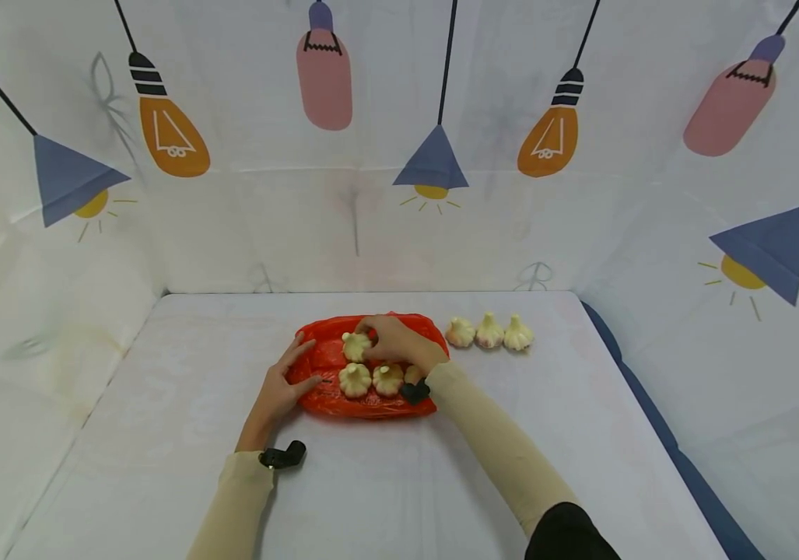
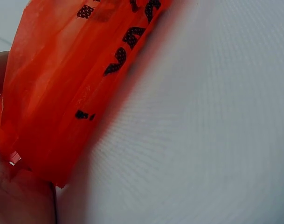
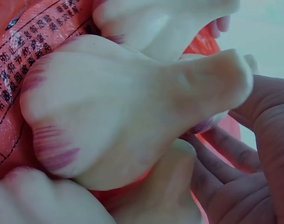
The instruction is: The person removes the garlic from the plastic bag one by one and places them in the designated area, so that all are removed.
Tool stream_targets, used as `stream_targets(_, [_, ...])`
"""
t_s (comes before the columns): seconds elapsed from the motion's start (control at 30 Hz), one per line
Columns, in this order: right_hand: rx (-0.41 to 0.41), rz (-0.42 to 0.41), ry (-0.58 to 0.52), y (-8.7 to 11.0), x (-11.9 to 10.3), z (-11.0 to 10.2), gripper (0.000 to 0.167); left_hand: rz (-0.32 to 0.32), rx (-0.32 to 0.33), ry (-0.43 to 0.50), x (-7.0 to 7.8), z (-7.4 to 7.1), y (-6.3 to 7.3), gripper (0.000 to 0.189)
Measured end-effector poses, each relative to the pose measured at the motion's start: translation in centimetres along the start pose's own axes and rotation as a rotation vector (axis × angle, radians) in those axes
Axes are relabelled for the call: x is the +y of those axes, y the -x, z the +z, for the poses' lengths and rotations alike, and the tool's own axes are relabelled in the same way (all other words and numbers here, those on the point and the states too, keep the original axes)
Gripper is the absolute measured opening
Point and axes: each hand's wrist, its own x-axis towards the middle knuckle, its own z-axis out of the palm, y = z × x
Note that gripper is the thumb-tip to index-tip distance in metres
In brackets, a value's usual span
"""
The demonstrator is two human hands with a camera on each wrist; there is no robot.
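Observation:
A red plastic bag (image 1: 329, 400) lies spread on the white table with several pale garlic bulbs on it. My left hand (image 1: 280, 389) rests at the bag's left edge, thumb and fingers spread apart on the plastic. Black print shows on the bag's side in the left wrist view. Over the bag, my right hand (image 1: 399, 342) pinches a garlic bulb (image 1: 355, 348) at the back left. In front sit two more bulbs, one garlic bulb (image 1: 355, 381) beside another (image 1: 388, 379); a further one is partly hidden by the right wrist. A purple-streaked bulb (image 3: 100, 112) fills the right wrist view.
Right of the bag, three garlic bulbs (image 1: 490, 332) stand in a row on the white table (image 1: 511, 435). A white cloth wall (image 1: 259, 218) with printed lamps rises behind the table's back edge. Blue fabric (image 1: 651, 412) runs along the right edge.

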Motion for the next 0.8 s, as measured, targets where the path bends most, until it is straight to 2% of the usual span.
stream_targets(0.1, [0.003, 0.001, -0.020, 0.2, -0.1, -0.1, 0.036, -0.002, -0.001, 0.010, -0.5, 0.0, -0.2, 0.068])
stream_targets(0.2, [0.008, -0.003, -0.040, 0.4, -0.2, -0.3, 0.037, 0.012, 0.007, 0.008, -1.7, 0.1, -0.5, 0.068])
stream_targets(0.33, [0.034, -0.029, -0.025, 0.8, -0.5, -0.6, 0.039, 0.029, 0.021, -0.011, -3.4, 0.1, -1.0, 0.069])
stream_targets(0.43, [0.053, -0.041, -0.011, 1.3, -0.6, -0.9, 0.041, 0.026, 0.026, -0.014, -3.9, 0.0, -1.1, 0.067])
stream_targets(0.67, [0.098, -0.040, -0.044, 2.9, -0.8, -1.6, 0.042, 0.017, 0.019, -0.025, -3.6, 0.1, -1.1, 0.065])
stream_targets(0.8, [0.121, -0.039, -0.066, 3.5, -0.3, -1.8, 0.044, -0.001, 0.006, -0.033, -1.5, 0.1, -0.5, 0.065])
